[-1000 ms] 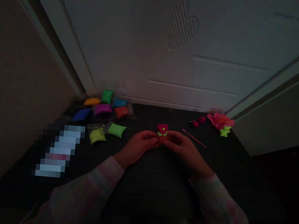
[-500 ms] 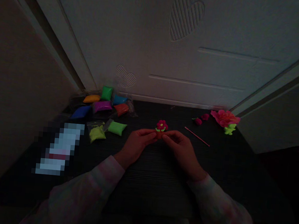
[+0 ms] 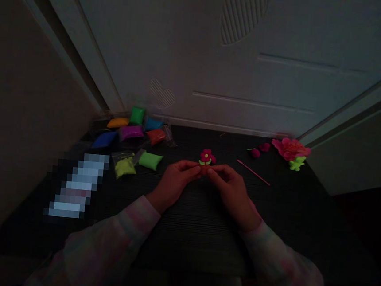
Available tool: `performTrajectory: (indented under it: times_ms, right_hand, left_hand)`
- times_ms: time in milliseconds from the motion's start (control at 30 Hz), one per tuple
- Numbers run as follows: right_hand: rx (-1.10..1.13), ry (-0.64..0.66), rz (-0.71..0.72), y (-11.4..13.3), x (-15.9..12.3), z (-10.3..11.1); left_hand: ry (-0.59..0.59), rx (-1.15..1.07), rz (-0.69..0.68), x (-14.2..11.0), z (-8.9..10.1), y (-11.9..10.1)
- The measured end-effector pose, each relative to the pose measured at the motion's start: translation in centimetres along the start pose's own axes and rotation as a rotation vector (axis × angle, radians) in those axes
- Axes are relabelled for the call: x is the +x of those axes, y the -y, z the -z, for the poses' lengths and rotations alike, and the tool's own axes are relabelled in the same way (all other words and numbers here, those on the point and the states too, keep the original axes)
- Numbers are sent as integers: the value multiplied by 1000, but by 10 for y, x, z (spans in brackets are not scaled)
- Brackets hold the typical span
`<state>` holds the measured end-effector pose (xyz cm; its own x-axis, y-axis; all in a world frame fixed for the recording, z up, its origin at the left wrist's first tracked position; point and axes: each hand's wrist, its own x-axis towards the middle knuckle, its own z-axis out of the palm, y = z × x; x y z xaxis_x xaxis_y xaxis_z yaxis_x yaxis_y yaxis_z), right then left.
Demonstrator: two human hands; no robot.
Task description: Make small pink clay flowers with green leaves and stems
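Observation:
Both my hands meet at a small clay flower (image 3: 205, 156) with pink petals, a yellow centre and light green leaves, set upright in an orange-brown base like a pot. My left hand (image 3: 178, 179) is closed, its thumb and fingers pinching the base from the left. From the right, my right hand (image 3: 229, 188) pinches the same base between thumb and fingers. Fingertips cover most of the base. A pink modelling stick (image 3: 253, 172) lies on the table right of my right hand.
Several coloured clay packets lie left, among them a light green packet (image 3: 150, 161) and a yellow one (image 3: 125, 167). A blurred bright panel (image 3: 78, 186) lies nearer. At right sit a pink cherry-like piece (image 3: 255, 153), a pink flower (image 3: 291, 149) and a yellow-green piece (image 3: 297, 163). A white panel (image 3: 185, 49) stands behind.
The view has tilted and shifted slightly. Both hands keep their hold on the clay flower, which looks turned a little, with more pink showing at its right side.

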<state>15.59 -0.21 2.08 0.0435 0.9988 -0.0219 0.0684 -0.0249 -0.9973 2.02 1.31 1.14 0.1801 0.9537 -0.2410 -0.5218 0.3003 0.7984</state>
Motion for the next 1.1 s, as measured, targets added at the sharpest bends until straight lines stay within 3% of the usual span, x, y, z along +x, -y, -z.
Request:
performTrajectory:
  times_ms: [533, 1100]
  right_hand:
    - [38, -45, 55, -5, -1, -3]
    - [30, -43, 115, -7, -2, -3]
  left_hand:
    - [80, -144, 55, 0, 2, 1]
    - [76, -174, 67, 2, 3, 0]
